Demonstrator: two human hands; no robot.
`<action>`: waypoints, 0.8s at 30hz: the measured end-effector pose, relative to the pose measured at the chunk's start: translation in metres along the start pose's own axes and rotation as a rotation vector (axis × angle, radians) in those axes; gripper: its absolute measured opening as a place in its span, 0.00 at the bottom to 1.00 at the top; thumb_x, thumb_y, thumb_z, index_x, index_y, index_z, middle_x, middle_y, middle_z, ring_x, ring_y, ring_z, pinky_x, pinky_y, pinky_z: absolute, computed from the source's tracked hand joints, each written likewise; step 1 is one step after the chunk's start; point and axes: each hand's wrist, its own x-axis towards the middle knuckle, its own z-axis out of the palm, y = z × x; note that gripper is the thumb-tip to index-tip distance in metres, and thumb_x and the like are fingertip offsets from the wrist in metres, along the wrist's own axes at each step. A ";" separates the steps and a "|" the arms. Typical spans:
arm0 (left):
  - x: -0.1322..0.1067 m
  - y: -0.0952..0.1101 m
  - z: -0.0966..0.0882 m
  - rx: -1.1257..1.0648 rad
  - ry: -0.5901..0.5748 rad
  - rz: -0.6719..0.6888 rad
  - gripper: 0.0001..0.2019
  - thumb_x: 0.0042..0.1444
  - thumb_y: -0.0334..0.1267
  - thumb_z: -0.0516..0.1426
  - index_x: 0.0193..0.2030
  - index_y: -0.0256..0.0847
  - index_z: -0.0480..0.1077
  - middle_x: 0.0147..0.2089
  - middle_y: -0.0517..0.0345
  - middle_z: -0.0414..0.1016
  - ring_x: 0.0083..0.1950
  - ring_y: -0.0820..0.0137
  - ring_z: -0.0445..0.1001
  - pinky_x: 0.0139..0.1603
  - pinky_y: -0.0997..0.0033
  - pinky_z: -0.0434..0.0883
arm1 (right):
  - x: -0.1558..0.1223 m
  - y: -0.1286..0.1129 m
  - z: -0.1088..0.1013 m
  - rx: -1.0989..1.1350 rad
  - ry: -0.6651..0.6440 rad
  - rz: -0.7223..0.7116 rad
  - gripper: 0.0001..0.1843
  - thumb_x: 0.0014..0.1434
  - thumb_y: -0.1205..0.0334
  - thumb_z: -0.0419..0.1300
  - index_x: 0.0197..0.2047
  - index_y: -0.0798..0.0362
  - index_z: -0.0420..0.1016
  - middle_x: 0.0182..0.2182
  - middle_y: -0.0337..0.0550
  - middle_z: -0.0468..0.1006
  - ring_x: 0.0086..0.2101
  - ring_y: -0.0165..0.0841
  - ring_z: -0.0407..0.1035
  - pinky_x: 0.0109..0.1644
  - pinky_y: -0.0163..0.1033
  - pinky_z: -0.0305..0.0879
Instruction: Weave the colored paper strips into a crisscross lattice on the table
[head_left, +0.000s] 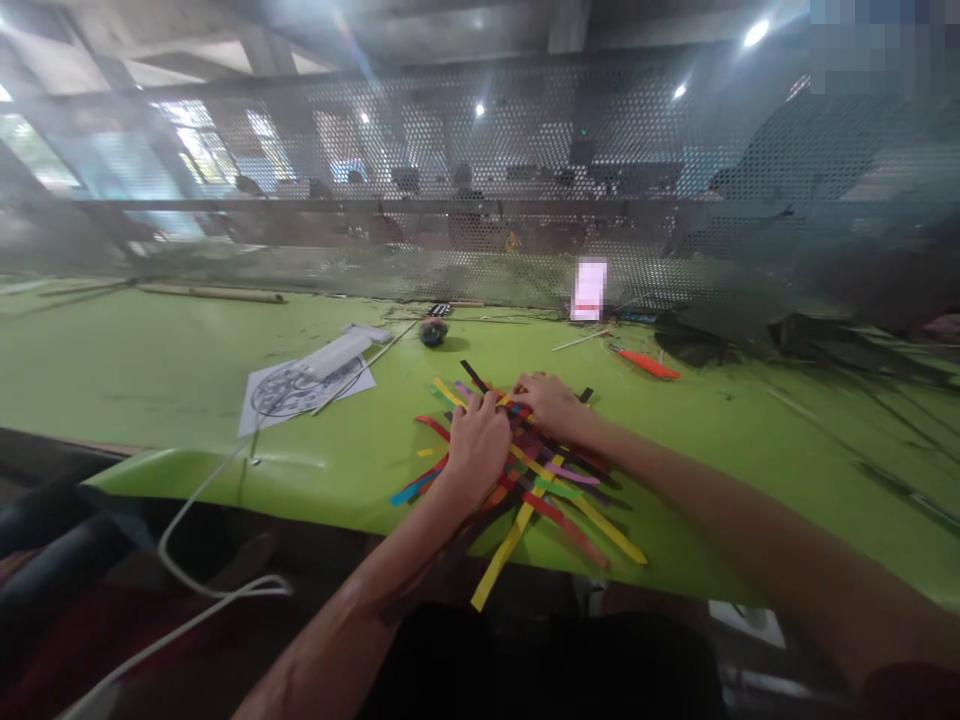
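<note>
Coloured strips point(536, 468) lie interlaced on the green surface point(172, 350), partly beneath the left hand point(480, 440) and right hand point(553, 405). Both: fingers bent; grip on a strip cannot be told. Apparent step: weaving. Next move likely calls for drawing strips snug.

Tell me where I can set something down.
Bare green tabletop lies between the pale stick and the printed sheet, and between the orange object and the right forearm. Crowded: the coloured strips under the left hand and right hand.
</note>
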 end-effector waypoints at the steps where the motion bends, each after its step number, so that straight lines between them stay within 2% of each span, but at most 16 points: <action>1: 0.000 0.000 0.000 0.004 0.004 0.002 0.15 0.72 0.31 0.50 0.53 0.36 0.79 0.59 0.41 0.75 0.61 0.52 0.70 0.59 0.52 0.71 | -0.001 -0.001 0.000 0.002 -0.002 0.007 0.22 0.69 0.72 0.54 0.60 0.53 0.82 0.59 0.52 0.77 0.52 0.43 0.70 0.55 0.44 0.61; 7: 0.003 0.000 0.009 -0.006 0.048 0.021 0.16 0.73 0.30 0.49 0.57 0.36 0.76 0.64 0.41 0.72 0.63 0.53 0.69 0.61 0.52 0.70 | -0.004 -0.002 0.000 -0.006 -0.011 0.048 0.24 0.70 0.72 0.52 0.62 0.53 0.81 0.58 0.54 0.77 0.52 0.42 0.70 0.56 0.43 0.62; 11: 0.004 -0.001 0.013 -0.004 0.051 0.042 0.16 0.72 0.30 0.49 0.57 0.35 0.77 0.64 0.41 0.73 0.63 0.53 0.69 0.61 0.52 0.69 | -0.004 0.000 0.002 0.001 -0.001 0.028 0.24 0.69 0.72 0.53 0.62 0.52 0.80 0.59 0.54 0.76 0.54 0.42 0.69 0.58 0.44 0.61; 18: 0.002 -0.002 0.003 -0.027 0.006 0.038 0.15 0.72 0.30 0.50 0.53 0.34 0.77 0.59 0.42 0.77 0.62 0.54 0.71 0.60 0.53 0.70 | 0.000 -0.007 -0.001 -0.032 0.027 0.034 0.19 0.71 0.70 0.53 0.55 0.55 0.83 0.56 0.54 0.78 0.55 0.43 0.67 0.58 0.45 0.59; 24: 0.003 -0.004 0.004 -0.073 0.014 0.033 0.12 0.70 0.30 0.53 0.52 0.36 0.77 0.58 0.44 0.77 0.64 0.55 0.71 0.60 0.55 0.71 | -0.001 -0.010 0.008 -0.016 0.087 0.097 0.19 0.70 0.71 0.53 0.54 0.54 0.83 0.52 0.53 0.79 0.52 0.43 0.67 0.57 0.45 0.56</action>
